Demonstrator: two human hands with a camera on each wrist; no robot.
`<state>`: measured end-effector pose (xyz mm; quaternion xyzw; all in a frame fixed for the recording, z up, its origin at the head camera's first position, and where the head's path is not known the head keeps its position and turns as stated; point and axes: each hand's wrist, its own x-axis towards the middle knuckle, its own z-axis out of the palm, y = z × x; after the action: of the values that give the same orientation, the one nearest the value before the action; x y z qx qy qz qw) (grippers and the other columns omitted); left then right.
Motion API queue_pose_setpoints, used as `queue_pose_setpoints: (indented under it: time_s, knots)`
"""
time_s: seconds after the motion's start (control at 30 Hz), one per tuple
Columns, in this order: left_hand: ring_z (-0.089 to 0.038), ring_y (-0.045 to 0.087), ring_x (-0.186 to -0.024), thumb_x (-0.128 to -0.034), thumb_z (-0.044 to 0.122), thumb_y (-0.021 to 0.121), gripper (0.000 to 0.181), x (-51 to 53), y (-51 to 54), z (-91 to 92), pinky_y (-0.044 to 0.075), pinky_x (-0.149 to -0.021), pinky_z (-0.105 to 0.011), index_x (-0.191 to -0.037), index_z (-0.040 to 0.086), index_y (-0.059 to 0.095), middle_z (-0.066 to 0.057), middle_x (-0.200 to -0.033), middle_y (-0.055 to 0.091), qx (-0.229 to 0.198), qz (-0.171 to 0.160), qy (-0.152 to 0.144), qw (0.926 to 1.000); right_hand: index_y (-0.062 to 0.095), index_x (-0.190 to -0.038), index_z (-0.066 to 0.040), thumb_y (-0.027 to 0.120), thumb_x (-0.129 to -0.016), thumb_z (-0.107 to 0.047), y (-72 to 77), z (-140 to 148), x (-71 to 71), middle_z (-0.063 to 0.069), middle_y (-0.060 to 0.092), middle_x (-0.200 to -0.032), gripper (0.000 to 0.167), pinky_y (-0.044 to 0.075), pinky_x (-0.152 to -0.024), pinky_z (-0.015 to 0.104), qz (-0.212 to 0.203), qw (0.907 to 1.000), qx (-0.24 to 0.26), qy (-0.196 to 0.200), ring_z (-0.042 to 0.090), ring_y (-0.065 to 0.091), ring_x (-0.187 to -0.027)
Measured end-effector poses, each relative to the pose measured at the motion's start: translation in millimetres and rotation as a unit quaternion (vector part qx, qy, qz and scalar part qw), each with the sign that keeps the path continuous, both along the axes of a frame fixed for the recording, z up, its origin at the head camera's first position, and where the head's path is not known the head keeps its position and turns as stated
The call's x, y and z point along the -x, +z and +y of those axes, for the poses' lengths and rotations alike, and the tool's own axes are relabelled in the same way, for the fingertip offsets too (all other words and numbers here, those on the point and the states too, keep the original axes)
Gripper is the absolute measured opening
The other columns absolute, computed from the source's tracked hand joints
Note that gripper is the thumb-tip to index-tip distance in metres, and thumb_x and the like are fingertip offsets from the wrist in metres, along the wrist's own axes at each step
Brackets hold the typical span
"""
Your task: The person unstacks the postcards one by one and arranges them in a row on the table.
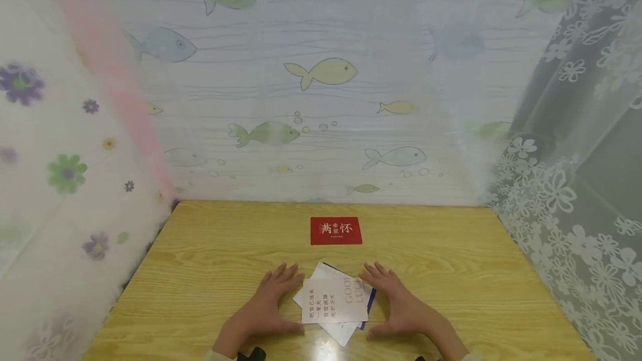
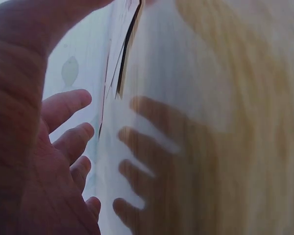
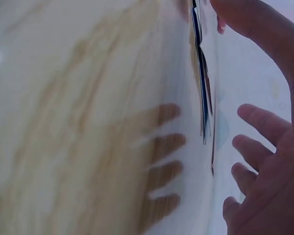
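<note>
A small pile of cards lies between the two hands in the head view. On top is a pale pink card (image 1: 333, 306) with Chinese writing and "GOOD LUCK". A white card (image 1: 342, 333) sticks out askew beneath it, and a dark blue edge (image 1: 371, 299) shows at the right. The left hand (image 1: 271, 305) is beside the pile's left, thumb and fingers spread. Mirroring it on the right is the right hand (image 1: 401, 305), fingers also spread. Both wrist views show the pile edge-on, with the left fingers (image 2: 73, 142) and right fingers (image 3: 255, 152) raised off the table.
Farther back on the wooden table (image 1: 225, 238) lies a red card (image 1: 336, 230) with white Chinese characters. Behind the table hangs a fish-patterned cloth (image 1: 321, 127). Flowered fabric (image 1: 65, 210) borders the left, and white lace (image 1: 567, 227) the right.
</note>
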<state>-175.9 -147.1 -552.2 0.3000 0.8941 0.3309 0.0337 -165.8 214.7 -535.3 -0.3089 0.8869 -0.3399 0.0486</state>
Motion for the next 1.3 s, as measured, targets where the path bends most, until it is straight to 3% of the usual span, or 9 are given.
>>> queue_pose_setpoints:
  time_s: [0.27, 0.77, 1.3]
  knots:
    - [-0.046, 0.016, -0.154, -0.0680, 0.062, 0.085, 0.108, 3.1, -0.5, 3.8, 0.010, -0.121, -0.070, -0.153, 0.008, 0.046, -0.018, -0.165, 0.031, 0.014, -0.008, 0.004, 0.9999, 0.049, -0.150, -0.007, 0.090, -0.065, -0.056, 0.1, 1.3, 3.5, 0.020, 0.031, -0.164, 0.107, 0.011, -0.120, 0.071, -0.016, 0.9990, -0.039, -0.013, 0.049, 0.016, -0.153]
    - [-0.047, 0.015, -0.154, -0.0695, 0.061, 0.084, 0.104, 5.5, -0.3, 7.8, 0.010, -0.121, -0.070, -0.151, 0.007, 0.049, -0.018, -0.166, 0.028, 0.028, -0.020, 0.003, 0.9994, 0.049, -0.150, -0.005, 0.088, -0.069, -0.056, -1.7, -3.7, 10.8, 0.020, 0.033, -0.163, 0.103, 0.014, -0.121, 0.070, -0.035, 0.9972, -0.063, -0.017, 0.048, 0.018, -0.153]
    - [-0.045, 0.018, -0.154, -0.0692, 0.061, 0.085, 0.103, 5.0, -0.4, 7.9, 0.011, -0.122, -0.068, -0.151, 0.009, 0.050, -0.016, -0.165, 0.031, 0.031, -0.022, 0.010, 0.9992, 0.054, -0.145, -0.007, 0.089, -0.068, -0.057, -4.4, -4.1, 14.7, 0.019, 0.035, -0.163, 0.098, 0.019, -0.118, 0.072, -0.043, 0.9974, -0.054, -0.022, 0.047, 0.019, -0.153]
